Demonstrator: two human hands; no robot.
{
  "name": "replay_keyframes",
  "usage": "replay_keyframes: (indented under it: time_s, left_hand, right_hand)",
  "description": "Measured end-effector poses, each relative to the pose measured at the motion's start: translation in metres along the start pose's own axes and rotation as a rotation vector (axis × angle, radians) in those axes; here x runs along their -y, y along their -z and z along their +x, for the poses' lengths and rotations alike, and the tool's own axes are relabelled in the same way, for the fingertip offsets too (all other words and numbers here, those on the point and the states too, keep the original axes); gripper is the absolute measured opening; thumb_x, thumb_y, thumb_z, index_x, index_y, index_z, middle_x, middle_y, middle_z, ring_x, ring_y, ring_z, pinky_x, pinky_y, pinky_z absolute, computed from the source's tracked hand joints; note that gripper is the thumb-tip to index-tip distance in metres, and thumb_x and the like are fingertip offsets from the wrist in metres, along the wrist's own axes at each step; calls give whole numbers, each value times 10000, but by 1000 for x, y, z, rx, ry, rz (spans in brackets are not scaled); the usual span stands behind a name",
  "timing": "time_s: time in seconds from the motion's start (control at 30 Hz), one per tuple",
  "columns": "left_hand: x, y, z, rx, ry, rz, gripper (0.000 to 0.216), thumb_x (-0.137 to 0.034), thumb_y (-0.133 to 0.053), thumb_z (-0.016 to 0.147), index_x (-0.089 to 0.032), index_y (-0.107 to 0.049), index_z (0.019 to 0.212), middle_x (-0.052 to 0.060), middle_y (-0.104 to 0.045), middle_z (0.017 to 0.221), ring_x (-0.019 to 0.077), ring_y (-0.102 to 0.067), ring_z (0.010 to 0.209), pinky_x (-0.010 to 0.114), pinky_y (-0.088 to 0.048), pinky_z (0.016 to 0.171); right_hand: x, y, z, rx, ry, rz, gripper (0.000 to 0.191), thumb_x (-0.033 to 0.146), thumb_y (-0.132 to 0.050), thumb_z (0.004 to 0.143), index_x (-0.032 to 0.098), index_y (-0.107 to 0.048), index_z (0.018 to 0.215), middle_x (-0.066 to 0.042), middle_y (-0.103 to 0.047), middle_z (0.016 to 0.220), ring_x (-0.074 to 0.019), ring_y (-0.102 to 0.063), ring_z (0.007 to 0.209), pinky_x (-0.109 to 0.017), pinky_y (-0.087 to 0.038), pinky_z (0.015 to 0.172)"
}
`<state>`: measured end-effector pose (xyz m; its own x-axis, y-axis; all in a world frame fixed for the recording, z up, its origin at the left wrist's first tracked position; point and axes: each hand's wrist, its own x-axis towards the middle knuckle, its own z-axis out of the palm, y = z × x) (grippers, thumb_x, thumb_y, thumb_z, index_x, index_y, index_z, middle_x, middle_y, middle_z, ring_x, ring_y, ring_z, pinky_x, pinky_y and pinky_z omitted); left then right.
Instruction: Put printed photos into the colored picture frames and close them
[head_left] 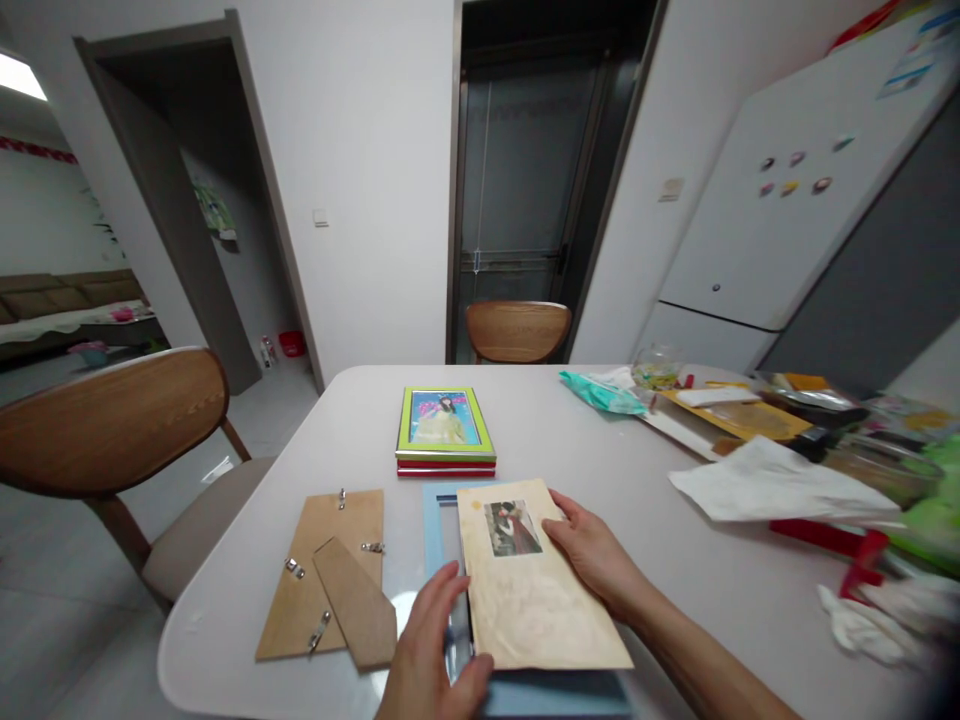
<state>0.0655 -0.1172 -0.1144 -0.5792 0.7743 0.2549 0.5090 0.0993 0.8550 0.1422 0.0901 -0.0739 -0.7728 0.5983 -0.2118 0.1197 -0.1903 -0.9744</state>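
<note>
A cream sheet with a small printed picture of a figure is tilted over a light blue picture frame. My right hand grips the sheet by its right edge, thumb on top and the other fingers mostly hidden beneath. At the sheet's lower left edge, my left hand has its thumb and fingers apart, with fingertips touching or very close to the edge. To the left lies a brown frame backing board with metal clips and an angled stand leg. The sheet covers much of the blue frame.
Stacked frames, a yellow-green one on top, lie beyond the blue frame. At the table's right are a white paper, a teal packet, a glass jar and crumpled tissues. Wooden chairs stand around the table.
</note>
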Motion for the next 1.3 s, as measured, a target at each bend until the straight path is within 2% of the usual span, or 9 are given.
replay_keyframes:
  time_s: [0.1,0.27,0.47,0.6,0.73,0.9,1.07,1.2,1.3]
  left_hand:
    - [9,-6,-6,140,-206,264,575,-299,-592,654,-176,-416,1188,157,-366,1300,289,-297,1208,483,-268,971]
    - [12,-4,-3,288,-282,446,556,-378,-608,641,-220,-452,1151,152,-414,1268,305,-342,1177,527,-264,950]
    - [3,2,-2,286,-284,432,502,-263,-563,674,-211,-442,1158,151,-396,1280,293,-325,1189,514,-256,956]
    - [-6,8,2,328,-213,446,380,-195,-559,646,-214,-525,1024,117,-450,1248,278,-358,1174,519,-238,965]
    - [-13,13,5,350,-170,441,292,-175,-576,613,-199,-552,903,112,-491,1211,273,-391,1153,518,-236,970]
    - [-19,12,4,329,-178,427,293,-173,-570,615,-196,-548,907,114,-506,1195,270,-407,1141,512,-255,966]
    - [1,48,-13,154,-277,557,371,-228,-545,686,-212,-504,1055,108,-447,1252,258,-378,1167,448,-331,950]
    - [49,102,-34,-165,-120,850,363,-291,-558,690,-172,-535,1031,160,-503,1182,300,-477,1074,457,-444,839]
    - [77,128,-46,-216,-89,951,418,-373,-572,677,-151,-540,1029,163,-552,1118,292,-538,1001,421,-485,792]
  right_hand:
    - [-9,-7,7,2,65,-143,532,184,-443,663,180,-368,1190,-25,-665,792,-176,-604,549,-270,-459,474]
    - [-17,-15,14,-114,271,-435,458,189,-413,673,158,-461,1127,-47,-629,952,-179,-588,811,-283,-443,719]
    - [-18,-21,13,-158,464,-887,422,202,-383,739,149,-439,1154,-80,-580,1012,-191,-524,911,-306,-375,815]
    - [-26,-24,12,-231,524,-1172,457,194,-439,716,117,-429,1166,-115,-530,1085,-244,-445,992,-359,-347,838]
    - [-34,-23,15,-223,562,-1253,492,198,-451,722,123,-389,1204,-112,-463,1175,-247,-386,1053,-359,-350,841]
    - [-32,-20,16,-210,555,-1290,306,224,-458,741,160,-544,1027,-113,-483,1131,-250,-404,1023,-356,-355,824]
    - [-22,-44,1,-140,634,-1212,333,265,-458,755,171,-517,1069,-109,-472,1152,-250,-377,1064,-396,-303,870]
    - [-18,-100,-24,191,717,-1101,374,315,-528,709,201,-506,1064,-68,-533,1043,-219,-429,964,-376,-301,861]
    - [-23,-146,-34,318,710,-1109,486,427,-591,621,195,-505,1040,-85,-527,998,-245,-431,910,-403,-327,811]
